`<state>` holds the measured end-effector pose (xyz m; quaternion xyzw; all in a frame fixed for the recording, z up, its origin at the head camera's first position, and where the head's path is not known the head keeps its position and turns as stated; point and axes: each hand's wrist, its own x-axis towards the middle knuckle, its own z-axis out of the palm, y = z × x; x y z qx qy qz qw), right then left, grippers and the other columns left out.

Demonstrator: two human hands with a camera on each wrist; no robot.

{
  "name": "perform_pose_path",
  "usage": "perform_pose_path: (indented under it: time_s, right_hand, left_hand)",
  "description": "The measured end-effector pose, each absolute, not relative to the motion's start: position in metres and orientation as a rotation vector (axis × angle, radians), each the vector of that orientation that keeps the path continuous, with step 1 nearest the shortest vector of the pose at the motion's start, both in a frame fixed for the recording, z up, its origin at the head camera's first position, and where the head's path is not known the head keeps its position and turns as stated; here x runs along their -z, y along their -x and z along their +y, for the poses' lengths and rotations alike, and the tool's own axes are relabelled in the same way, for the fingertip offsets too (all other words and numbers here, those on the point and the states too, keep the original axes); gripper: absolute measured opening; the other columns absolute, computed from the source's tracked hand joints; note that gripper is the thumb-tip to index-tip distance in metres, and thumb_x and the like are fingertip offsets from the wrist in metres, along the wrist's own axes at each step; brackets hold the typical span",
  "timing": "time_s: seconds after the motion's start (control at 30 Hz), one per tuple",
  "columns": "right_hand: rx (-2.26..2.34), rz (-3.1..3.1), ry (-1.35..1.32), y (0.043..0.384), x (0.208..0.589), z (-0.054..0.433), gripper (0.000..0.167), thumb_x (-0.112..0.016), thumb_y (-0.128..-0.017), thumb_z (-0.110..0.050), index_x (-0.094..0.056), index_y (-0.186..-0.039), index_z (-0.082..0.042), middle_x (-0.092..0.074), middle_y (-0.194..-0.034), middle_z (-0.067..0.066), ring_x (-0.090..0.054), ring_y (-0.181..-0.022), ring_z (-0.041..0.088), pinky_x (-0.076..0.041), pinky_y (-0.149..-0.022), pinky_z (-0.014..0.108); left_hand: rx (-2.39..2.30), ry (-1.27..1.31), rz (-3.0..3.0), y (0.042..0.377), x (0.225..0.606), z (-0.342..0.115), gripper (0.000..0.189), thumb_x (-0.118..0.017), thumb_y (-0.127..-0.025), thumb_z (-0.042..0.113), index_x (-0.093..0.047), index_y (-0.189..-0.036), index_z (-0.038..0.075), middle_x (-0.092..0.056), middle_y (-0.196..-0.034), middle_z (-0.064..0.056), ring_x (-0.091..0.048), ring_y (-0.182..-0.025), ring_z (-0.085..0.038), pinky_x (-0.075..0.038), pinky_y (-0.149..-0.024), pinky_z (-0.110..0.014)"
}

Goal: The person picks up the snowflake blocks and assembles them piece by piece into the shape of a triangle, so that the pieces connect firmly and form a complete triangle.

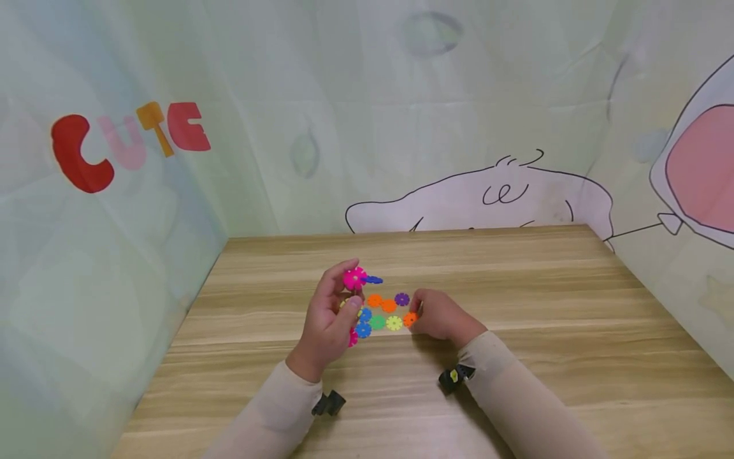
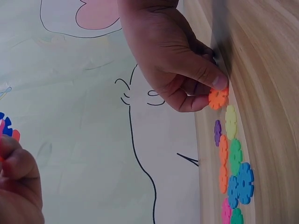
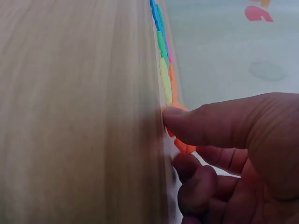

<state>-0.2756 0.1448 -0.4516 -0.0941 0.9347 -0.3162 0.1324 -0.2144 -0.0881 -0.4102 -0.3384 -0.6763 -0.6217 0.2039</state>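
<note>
Raised over the table, my left hand (image 1: pixel 325 325) grips a pink snowflake disc (image 1: pixel 355 278) joined to a dark blue disc (image 1: pixel 374 280); in the left wrist view its fingers partly hide these pieces. My right hand (image 1: pixel 441 315) is low at the tabletop and pinches an orange snowflake disc (image 2: pixel 218 99) between thumb and fingers. Beside that disc lies a yellow disc (image 1: pixel 394 323), followed leftward by a green disc (image 1: pixel 377 322) and blue discs (image 1: pixel 363 330). Behind them are two orange discs (image 1: pixel 375 300) and a purple disc (image 1: pixel 402 299). My left hand covers part of the leftmost pieces.
The discs lie on a wood-grain table (image 1: pixel 516 268). A printed cloth backdrop (image 1: pixel 275 115) stands along its back and sides, with red and orange letters at the left and a cartoon animal outline behind the table's far edge.
</note>
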Motion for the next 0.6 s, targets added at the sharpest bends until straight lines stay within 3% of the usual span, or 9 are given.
perform_pose_path:
  time_s: [0.2, 0.37, 0.6]
  right_hand:
    - [0.941, 2.71, 0.284, 0.274, 0.449, 0.143, 0.029, -0.087, -0.084, -0.009, -0.059, -0.093, -0.01, -0.06, -0.083, 0.005, -0.055, -0.077, 0.022, -0.044, -0.067, 0.031]
    - [1.367, 2.626, 0.361, 0.269, 0.434, 0.141, 0.025, -0.081, -0.09, -0.006, -0.065, -0.109, -0.01, -0.06, -0.081, 0.005, -0.051, -0.067, 0.019, -0.043, -0.058, 0.027]
    - [1.937, 2.365, 0.689, 0.242, 0.393, 0.135, 0.032, -0.071, -0.096, 0.0, -0.063, -0.126, -0.005, -0.065, -0.089, 0.011, -0.064, -0.08, 0.03, -0.06, -0.075, 0.028]
  left_hand:
    - [1.77, 0.96, -1.855, 0.214, 0.411, -0.088, 0.052, -0.046, -0.098, -0.013, -0.042, -0.149, -0.004, -0.057, -0.107, -0.002, -0.055, -0.08, -0.03, -0.054, -0.065, -0.021]
    - [1.794, 0.957, -1.837, 0.214, 0.411, -0.088, 0.051, -0.045, -0.098, -0.014, -0.042, -0.148, -0.004, -0.056, -0.106, -0.001, -0.055, -0.079, -0.02, -0.049, -0.054, -0.022]
    - [1.779, 0.953, -1.846, 0.213, 0.409, -0.088, 0.05, -0.045, -0.098, -0.012, -0.042, -0.147, -0.002, -0.057, -0.102, -0.005, -0.054, -0.076, -0.019, -0.05, -0.052, -0.023]
